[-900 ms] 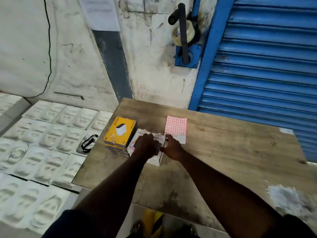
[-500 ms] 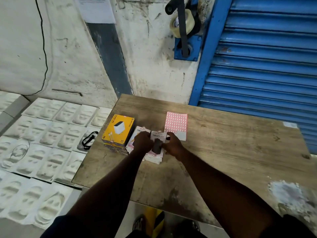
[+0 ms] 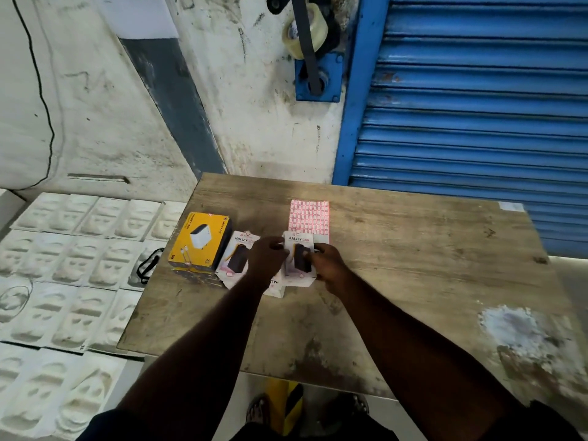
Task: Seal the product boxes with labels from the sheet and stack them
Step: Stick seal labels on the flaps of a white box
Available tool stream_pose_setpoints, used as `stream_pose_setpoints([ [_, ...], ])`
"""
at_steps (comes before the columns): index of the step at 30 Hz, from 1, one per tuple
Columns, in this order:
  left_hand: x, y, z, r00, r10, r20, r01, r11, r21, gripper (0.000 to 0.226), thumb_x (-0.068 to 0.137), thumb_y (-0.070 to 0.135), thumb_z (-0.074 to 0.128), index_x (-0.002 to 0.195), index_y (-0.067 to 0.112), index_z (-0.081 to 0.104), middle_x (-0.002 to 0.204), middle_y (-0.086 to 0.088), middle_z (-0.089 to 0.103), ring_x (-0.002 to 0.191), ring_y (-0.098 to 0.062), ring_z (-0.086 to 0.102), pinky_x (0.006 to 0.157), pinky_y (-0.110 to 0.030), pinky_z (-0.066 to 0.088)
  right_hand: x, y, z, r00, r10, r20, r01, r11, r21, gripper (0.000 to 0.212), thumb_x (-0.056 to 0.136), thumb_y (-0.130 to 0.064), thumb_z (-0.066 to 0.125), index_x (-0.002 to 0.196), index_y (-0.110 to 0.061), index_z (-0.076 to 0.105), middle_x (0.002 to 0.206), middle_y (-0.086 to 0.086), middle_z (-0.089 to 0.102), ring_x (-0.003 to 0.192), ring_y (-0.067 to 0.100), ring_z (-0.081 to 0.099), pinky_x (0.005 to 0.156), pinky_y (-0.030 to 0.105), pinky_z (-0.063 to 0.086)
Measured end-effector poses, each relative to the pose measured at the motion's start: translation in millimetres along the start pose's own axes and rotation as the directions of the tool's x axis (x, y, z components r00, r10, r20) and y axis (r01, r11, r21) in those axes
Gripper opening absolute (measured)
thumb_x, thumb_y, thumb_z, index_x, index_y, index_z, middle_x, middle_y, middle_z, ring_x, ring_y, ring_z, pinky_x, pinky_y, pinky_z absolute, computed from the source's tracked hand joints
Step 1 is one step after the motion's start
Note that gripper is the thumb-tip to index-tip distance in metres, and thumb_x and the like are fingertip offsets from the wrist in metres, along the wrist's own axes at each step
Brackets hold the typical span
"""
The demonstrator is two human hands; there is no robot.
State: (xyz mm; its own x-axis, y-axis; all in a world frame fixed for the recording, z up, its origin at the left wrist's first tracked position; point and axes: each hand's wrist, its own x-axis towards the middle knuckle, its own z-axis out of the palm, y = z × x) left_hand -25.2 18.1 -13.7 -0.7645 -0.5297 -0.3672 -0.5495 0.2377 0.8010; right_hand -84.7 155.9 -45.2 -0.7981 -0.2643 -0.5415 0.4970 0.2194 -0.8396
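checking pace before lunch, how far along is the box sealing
Done: yellow boxes look stacked at left. In hand: left hand and right hand hold a white Halley box near the label sheet. Remaining: sealing and stacking it, maybe also the flat white box beside.

Scruffy workshop corner.
Scuffed wooden table [image 3: 413, 275] against stained white wall [image 3: 254, 122]; blue roller shutter [image 3: 477, 122] at right, tape roll [image 3: 319, 25] on blue bracket [image 3: 332, 74] above, white moulded trays [image 3: 63, 265] laid out at left.

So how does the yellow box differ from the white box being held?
The yellow box pictures a white charger; the white box a dark device. The yellow box lies untouched; the white box is held between the left hand and right hand. Both are printed cartons.
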Motion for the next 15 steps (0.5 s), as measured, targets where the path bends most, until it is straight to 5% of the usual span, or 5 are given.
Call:
stream_pose_setpoints([
  [5, -1.5, 14.5, 24.8, 0.998, 0.064, 0.012, -0.063, 0.997, -0.044, 0.028, 0.081, 0.009, 0.076, 0.109, 0.014, 0.077, 0.100, -0.010, 0.076, 0.079, -0.023, 0.067, 0.067, -0.026, 0.047, 2.7, 1.7, -26.9, 0.997, -0.003, -0.076, 0.014, 0.990, 0.142, 0.037, 0.091, -0.002, 0.068, 0.127, -0.005, 0.061, 0.125, 0.018, 0.067, 0.107, 0.032, 0.067, 0.081, 0.038, 0.056],
  [10, -6.2, 21.8, 57.1, 0.997, 0.070, 0.032, -0.064, 0.984, -0.165, 0.022, 0.083, -0.001, 0.075, 0.103, 0.008, 0.076, 0.095, -0.013, 0.073, 0.081, -0.022, 0.063, 0.073, -0.033, 0.050, -3.1, 1.5, -63.0, 0.997, 0.014, -0.079, 0.003, 0.977, 0.214, 0.031, 0.092, -0.007, 0.069, 0.118, -0.017, 0.057, 0.113, 0.013, 0.067, 0.079, 0.018, 0.065, 0.055, 0.022, 0.048],
  [12, -7.5, 25.6, 70.9, 0.997, 0.064, 0.051, -0.051, 0.976, -0.213, 0.023, 0.082, -0.001, 0.075, 0.089, 0.020, 0.075, 0.083, -0.004, 0.075, 0.081, -0.021, 0.063, 0.080, -0.041, 0.054, -6.4, 3.0, -80.1, 0.997, 0.029, -0.068, -0.011, 0.967, 0.254, 0.029, 0.093, -0.010, 0.070, 0.118, -0.018, 0.056, 0.112, 0.010, 0.067, 0.077, 0.015, 0.065, 0.052, 0.019, 0.048],
  [15, -8.3, 31.3, 90.5, 0.993, 0.037, 0.114, 0.001, 0.949, -0.315, 0.029, 0.086, -0.003, 0.072, 0.082, 0.026, 0.071, 0.070, 0.008, 0.071, 0.077, -0.022, 0.061, 0.072, -0.034, 0.050, -9.0, 6.7, -102.7, 0.998, 0.008, -0.070, 0.013, 0.954, 0.299, 0.027, 0.093, -0.014, 0.070, 0.115, -0.017, 0.055, 0.113, 0.011, 0.067, 0.081, 0.016, 0.065, 0.054, 0.020, 0.050],
])
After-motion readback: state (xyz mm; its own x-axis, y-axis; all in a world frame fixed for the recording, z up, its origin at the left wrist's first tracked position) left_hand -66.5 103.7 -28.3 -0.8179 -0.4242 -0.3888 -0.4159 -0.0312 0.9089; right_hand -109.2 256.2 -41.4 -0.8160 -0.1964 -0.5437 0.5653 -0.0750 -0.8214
